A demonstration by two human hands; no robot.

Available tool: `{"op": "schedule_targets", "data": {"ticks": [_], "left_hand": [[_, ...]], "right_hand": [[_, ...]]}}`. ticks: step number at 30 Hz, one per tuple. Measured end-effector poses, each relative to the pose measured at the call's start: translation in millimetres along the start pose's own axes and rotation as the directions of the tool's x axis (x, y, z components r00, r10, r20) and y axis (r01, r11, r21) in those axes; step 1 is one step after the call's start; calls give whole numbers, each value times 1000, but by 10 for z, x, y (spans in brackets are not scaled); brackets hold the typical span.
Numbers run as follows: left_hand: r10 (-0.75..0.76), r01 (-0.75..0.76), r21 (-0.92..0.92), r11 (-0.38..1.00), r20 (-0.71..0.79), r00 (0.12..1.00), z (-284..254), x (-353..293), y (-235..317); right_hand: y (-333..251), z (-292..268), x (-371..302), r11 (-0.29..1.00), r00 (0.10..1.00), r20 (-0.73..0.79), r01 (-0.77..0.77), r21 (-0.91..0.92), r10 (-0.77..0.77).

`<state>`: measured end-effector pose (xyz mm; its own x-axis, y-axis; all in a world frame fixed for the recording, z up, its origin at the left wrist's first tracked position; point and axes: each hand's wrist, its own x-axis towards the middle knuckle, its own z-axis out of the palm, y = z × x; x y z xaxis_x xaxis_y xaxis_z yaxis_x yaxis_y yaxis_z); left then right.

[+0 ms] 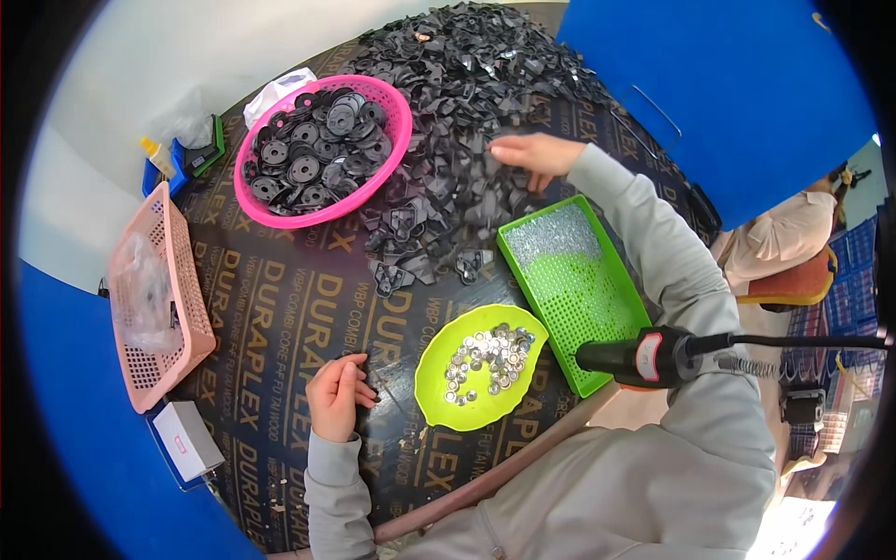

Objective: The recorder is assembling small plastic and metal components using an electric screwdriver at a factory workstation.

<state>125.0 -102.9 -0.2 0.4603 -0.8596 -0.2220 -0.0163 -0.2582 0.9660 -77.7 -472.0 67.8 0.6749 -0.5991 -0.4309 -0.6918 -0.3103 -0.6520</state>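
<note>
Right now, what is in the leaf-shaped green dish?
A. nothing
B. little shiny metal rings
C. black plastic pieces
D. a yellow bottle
B: the green dish holds a scatter of small silvery metal rings, while the black pieces lie heaped farther up the table.

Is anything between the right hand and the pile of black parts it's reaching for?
Nothing visible. The right hand already rests on the near edge of the black parts pile, fingers touching the pieces. The green tray lies nearer the person, under the forearm, not in the way.

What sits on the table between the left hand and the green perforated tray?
In the head view, a lime-green leaf-shaped dish of small silvery metal rings lies between the left hand and the green tray.
</note>
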Motion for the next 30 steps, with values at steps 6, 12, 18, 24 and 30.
{"op": "schedule_targets", "data": {"ticks": [6, 12, 18, 24, 30], "left_hand": [[-17, 18, 14, 1000, -12, 1000, 9, -36, 67], [-37, 37, 27, 999, 11, 999, 74, 25, 155], [5, -1, 113, 994, -36, 999, 58, -38, 180], [311, -263, 332, 906, -97, 946, 89, 10, 155], [581, -483, 635, 603, 65, 812, 245, 316, 202]], "right_hand": [[1170, -1266, 777, 906, 577, -798, -223, -359, -174], [2269, -1871, 1130, 921, 573, -818, -342, -188, 46], [1644, -1237, 1196, 909, 708, -701, -227, -350, -93], [966, -428, 1029, 922, 847, -495, -15, -388, -194], [293, 439, 911, 932, 883, -431, 19, -363, -186]]}}
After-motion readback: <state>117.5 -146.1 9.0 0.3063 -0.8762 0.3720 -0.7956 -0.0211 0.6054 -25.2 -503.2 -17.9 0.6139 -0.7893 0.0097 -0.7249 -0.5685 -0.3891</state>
